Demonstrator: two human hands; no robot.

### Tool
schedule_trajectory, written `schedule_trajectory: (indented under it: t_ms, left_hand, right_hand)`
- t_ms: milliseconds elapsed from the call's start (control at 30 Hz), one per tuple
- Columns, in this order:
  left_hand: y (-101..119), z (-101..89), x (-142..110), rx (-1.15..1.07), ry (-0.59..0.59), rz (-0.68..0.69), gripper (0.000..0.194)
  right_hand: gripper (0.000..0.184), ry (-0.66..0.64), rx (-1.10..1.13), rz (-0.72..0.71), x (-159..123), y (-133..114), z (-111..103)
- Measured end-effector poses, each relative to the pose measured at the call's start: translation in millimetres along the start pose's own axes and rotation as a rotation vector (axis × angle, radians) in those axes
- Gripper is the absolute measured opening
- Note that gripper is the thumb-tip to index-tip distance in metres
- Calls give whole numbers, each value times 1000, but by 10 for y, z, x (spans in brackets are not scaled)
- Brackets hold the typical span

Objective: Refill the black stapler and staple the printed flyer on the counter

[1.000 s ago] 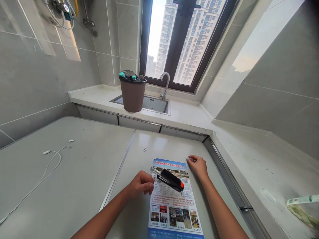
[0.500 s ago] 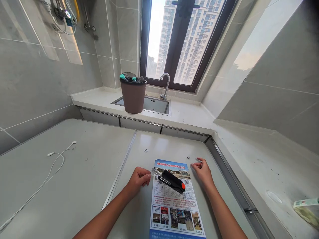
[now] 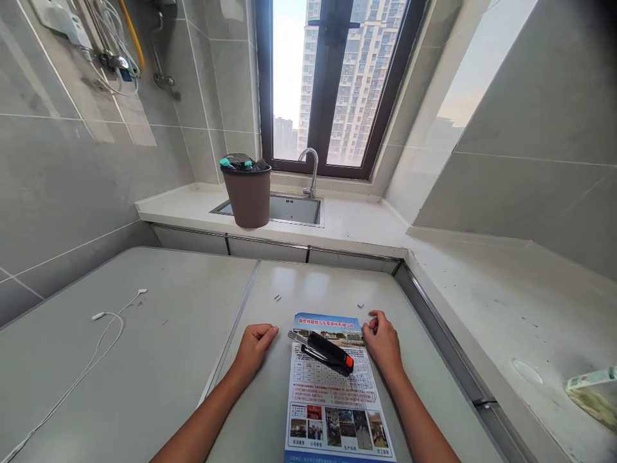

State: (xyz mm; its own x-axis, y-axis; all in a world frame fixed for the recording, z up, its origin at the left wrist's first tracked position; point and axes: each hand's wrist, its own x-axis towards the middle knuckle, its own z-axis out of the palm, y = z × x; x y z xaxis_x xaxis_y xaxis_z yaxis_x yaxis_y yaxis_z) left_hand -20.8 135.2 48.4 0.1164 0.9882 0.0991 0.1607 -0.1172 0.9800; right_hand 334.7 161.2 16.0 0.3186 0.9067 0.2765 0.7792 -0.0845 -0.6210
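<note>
A printed flyer [image 3: 332,402] with a blue header and photos lies on the pale table. On its upper part rests a black stapler [image 3: 330,354] with an orange-red end; its metal staple rail [image 3: 297,337] sticks out toward the left. My left hand [image 3: 255,350] is just left of the rail, apart from it, fingers curled and thumb against the index finger, with nothing visible in them. At the flyer's upper right edge rests my right hand [image 3: 384,341], its fingers loosely bent and apart, holding nothing. Whether it touches the paper I cannot tell.
Small staple pieces [image 3: 277,298] lie beyond the flyer, with another staple bit [image 3: 360,306] near my right hand. A white cable [image 3: 103,350] crosses the left side. Behind stand a brown bin [image 3: 248,198], a sink [image 3: 295,209] and a tap [image 3: 314,172].
My left hand has drawn back slightly to the left, away from the staple rail. My right hand has shifted slightly closer to the flyer's edge. The view has tilted up a little.
</note>
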Motion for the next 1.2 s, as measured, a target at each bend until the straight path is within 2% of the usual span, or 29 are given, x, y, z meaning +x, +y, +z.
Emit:
schedule_trajectory:
  t_ms: [100, 200, 367, 500, 667, 867, 967, 1067, 1200]
  left_hand:
    - [29, 32, 26, 54, 70, 3, 48]
    - [66, 21, 56, 213, 125, 46, 39]
    - [85, -112, 100, 533, 79, 182, 25]
    - [48, -176, 139, 704, 68, 147, 18]
    - [22, -130, 286, 928, 110, 154, 17]
    - [7, -13, 696, 1102, 114, 137, 30]
    - [-30, 21, 873, 1150, 97, 122, 29]
    - [-78, 40, 943, 1165, 69, 140, 24]
    - [-119, 54, 881, 1156, 53, 171, 26]
  right_hand:
    - [33, 5, -20, -25, 2, 6, 16]
    - [31, -3, -22, -39, -2, 10, 24]
    - [28, -26, -34, -34, 1, 13, 30]
    - [25, -30, -53, -33, 9, 4, 34]
    - [21, -21, -83, -59, 12, -13, 28]
    - [18, -36, -91, -46, -5, -43, 11]
    - [16, -29, -79, -52, -13, -62, 3]
    - [16, -16, -74, -64, -14, -70, 1]
    - [19, -9, -77, -61, -12, -67, 6]
